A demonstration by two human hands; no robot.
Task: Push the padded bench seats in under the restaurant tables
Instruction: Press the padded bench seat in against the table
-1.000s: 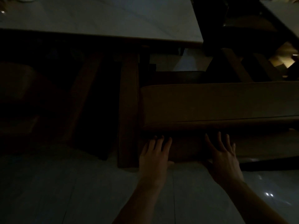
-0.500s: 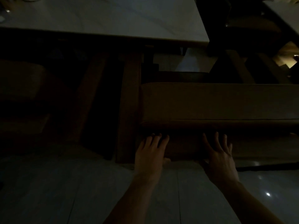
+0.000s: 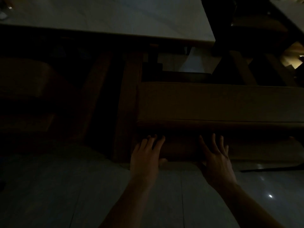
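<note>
Light: very dim; much of the left side is lost in shadow.
Bench seat: padded brown cushion on a wooden frame, lying across the right half of the view, in front of the table's near right corner and not under the top.
Bench front rail: wooden board below the cushion, facing the person.
Left hand: flat against the front rail near the bench's left end, fingers stretched out and close together, thumb tucked low; it grips nothing.
Right hand: beside the left on the same rail, fingers spread and extended, palm toward the wood; whether the palm fully touches is unclear in the dark.
Table: pale marbled top across the upper view, wooden legs slanting down beneath it.
Floor: pale glossy tiles carrying small light reflections at the right.
</note>
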